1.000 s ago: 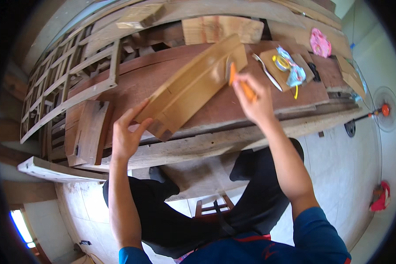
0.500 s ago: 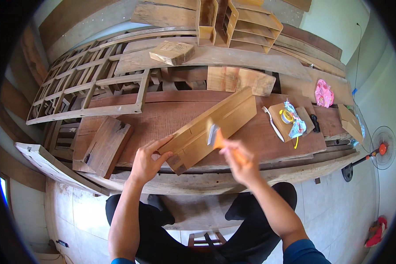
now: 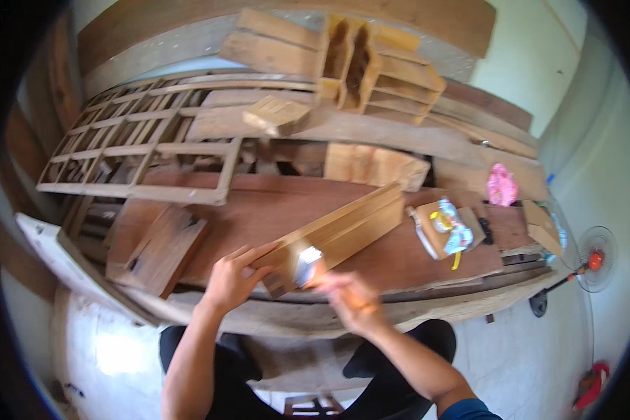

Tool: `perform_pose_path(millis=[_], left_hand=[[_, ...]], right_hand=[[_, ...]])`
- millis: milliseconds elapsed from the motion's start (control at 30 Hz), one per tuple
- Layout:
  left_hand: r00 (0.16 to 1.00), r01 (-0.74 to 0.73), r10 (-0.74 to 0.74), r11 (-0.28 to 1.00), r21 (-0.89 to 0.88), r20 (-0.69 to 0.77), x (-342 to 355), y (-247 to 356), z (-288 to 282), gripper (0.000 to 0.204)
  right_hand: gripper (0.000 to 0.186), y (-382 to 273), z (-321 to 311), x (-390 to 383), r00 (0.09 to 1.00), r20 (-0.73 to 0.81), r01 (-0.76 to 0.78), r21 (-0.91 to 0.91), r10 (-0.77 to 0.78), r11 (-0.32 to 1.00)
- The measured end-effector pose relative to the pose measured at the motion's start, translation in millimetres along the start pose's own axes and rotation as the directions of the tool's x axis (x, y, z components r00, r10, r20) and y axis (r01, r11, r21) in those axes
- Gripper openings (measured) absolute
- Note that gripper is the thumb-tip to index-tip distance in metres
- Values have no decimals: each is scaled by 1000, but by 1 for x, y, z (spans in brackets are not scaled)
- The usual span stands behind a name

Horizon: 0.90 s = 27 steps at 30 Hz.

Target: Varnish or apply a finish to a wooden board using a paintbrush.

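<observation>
A long light-brown piece of wood with grooves along it lies at a slant on the reddish plank bench. My left hand grips its near left end, thumb on one side and fingers on the other. In my right hand is a paintbrush with an orange handle, a metal band and pale bristles. The bristles are against or just over the face of the wood, close to my left hand; motion blur hides which. To the left rests a thick dark wooden block.
Right of the wood lie a small board, a toothbrush, a yellow tape roll and a crumpled blue wrapper. A pink plastic bag is farther back. Behind stand a slatted frame and a wooden organizer; a fan is at right.
My right hand has swept the paintbrush left and nearer along the wood, toward my left hand. The left hand keeps its hold. The whole view has shifted, with the bench lower in the picture.
</observation>
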<state>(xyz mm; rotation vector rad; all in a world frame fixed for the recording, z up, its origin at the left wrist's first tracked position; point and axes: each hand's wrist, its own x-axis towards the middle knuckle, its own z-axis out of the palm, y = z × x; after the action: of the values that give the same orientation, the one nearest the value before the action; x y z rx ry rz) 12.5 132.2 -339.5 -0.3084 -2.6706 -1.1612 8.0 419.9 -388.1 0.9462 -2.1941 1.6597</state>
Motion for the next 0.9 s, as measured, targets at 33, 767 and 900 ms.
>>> perform_pose_path(millis=[33, 767, 900], left_hand=[[1000, -28, 28, 999, 25, -3, -6, -6, -4, 51], [995, -84, 87, 994, 69, -45, 5, 3, 2, 47], [998, -47, 49, 998, 46, -37, 3, -3, 0, 47]], right_hand=[[18, -15, 13, -3, 993, 111, -56, 117, 43, 992], [21, 15, -41, 17, 990, -99, -100, -7, 99, 995], [19, 9, -12, 2, 988, -90, -127, -3, 126, 992]])
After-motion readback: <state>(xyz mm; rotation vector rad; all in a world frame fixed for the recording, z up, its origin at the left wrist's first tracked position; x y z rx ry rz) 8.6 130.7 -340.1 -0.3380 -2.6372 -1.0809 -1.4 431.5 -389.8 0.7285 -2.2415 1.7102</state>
